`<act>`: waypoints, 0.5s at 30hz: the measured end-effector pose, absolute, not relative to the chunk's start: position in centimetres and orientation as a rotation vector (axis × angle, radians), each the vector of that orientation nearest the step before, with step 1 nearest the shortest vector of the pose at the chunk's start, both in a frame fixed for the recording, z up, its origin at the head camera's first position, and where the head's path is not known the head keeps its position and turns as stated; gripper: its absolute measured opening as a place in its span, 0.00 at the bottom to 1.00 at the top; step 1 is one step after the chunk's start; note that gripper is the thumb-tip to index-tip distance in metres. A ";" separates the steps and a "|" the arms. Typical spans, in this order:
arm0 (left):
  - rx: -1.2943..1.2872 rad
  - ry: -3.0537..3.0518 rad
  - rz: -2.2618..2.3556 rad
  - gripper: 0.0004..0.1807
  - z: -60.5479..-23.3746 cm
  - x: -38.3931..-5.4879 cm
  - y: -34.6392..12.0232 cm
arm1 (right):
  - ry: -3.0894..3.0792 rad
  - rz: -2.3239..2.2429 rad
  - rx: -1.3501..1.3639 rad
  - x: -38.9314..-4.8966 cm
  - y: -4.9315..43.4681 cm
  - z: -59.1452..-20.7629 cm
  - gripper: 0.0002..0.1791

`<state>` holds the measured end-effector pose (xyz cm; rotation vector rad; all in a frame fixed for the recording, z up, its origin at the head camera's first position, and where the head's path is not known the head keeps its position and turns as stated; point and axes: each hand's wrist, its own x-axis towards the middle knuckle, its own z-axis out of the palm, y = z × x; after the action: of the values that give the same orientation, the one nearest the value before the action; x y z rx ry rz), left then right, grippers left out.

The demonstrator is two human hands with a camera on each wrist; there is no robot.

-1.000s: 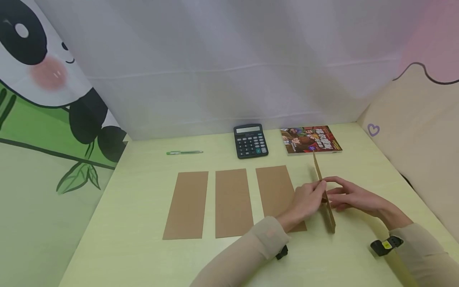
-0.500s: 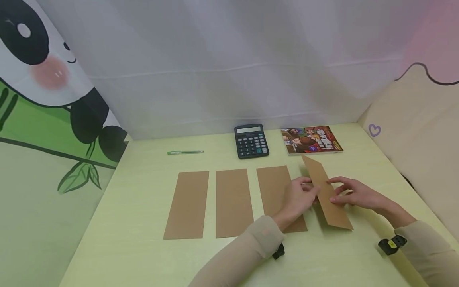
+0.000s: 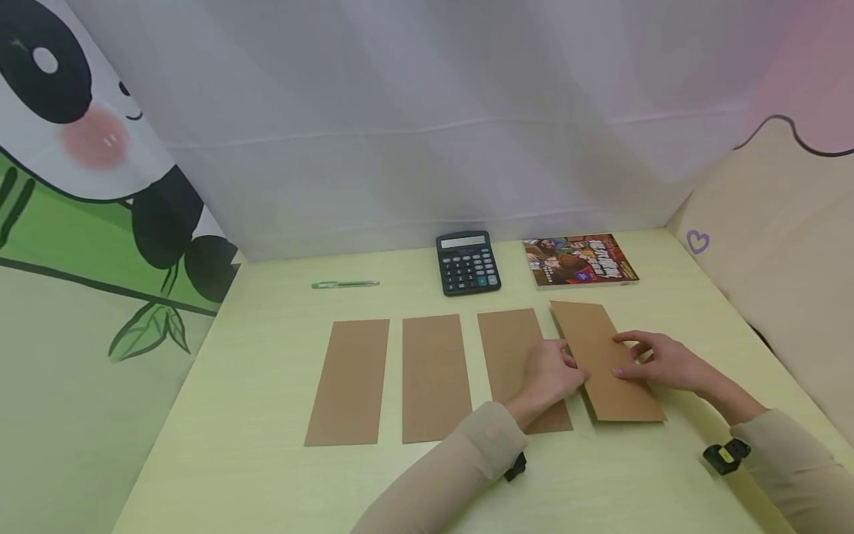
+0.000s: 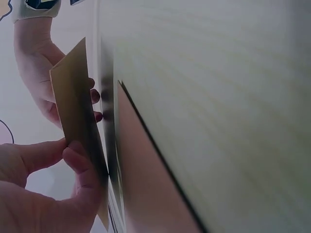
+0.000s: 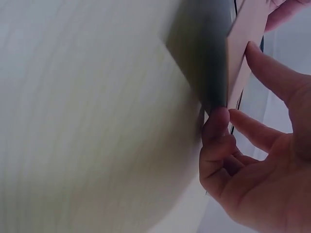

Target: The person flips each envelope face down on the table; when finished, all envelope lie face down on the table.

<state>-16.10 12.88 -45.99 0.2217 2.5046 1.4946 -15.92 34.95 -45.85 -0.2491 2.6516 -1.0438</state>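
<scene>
Both hands hold a brown cardboard rectangle (image 3: 603,371) just above the table at the right, its left side tipped slightly higher. My left hand (image 3: 548,372) pinches its left edge between thumb and fingers. On the opposite edge, my right hand (image 3: 662,363) grips with the thumb on top and fingertips curled underneath, as the right wrist view shows. Two matching cardboard pieces lie flat further left, the middle one (image 3: 437,378) and the leftmost one (image 3: 348,382). A third flat piece (image 3: 507,348) is partly hidden under my left hand and wrist.
Along the back of the pale table (image 3: 220,445) lie a green pen (image 3: 345,284), a black calculator (image 3: 468,263) and a colourful book (image 3: 580,261). A white curtain (image 3: 427,148) hangs behind them. Printed panels stand on both sides.
The held cardboard has turned from nearly upright on edge to almost flat, its face now upward. My left hand has shifted a little left and down with its edge.
</scene>
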 end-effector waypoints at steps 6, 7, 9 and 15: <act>0.257 2.528 1.430 0.09 -46.2 -16.1 12.8 | 2.731 -0.931 -0.260 -15.8 34.6 -45.7 0.38; 0.259 2.536 1.410 0.09 -46.2 -16.1 12.8 | 2.737 -0.921 -0.261 -15.8 34.6 -45.7 0.38; 0.259 2.549 1.368 0.11 -46.2 -16.0 12.8 | 2.741 -0.916 -0.265 -15.7 34.4 -45.7 0.38; 0.253 2.584 1.184 0.14 -45.9 -15.8 12.8 | 2.770 -0.854 -0.249 -15.7 34.3 -45.8 0.40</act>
<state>-15.84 12.81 -45.89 0.2528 2.5840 1.1839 -15.74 34.26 -45.80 -0.2487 2.7698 -0.8541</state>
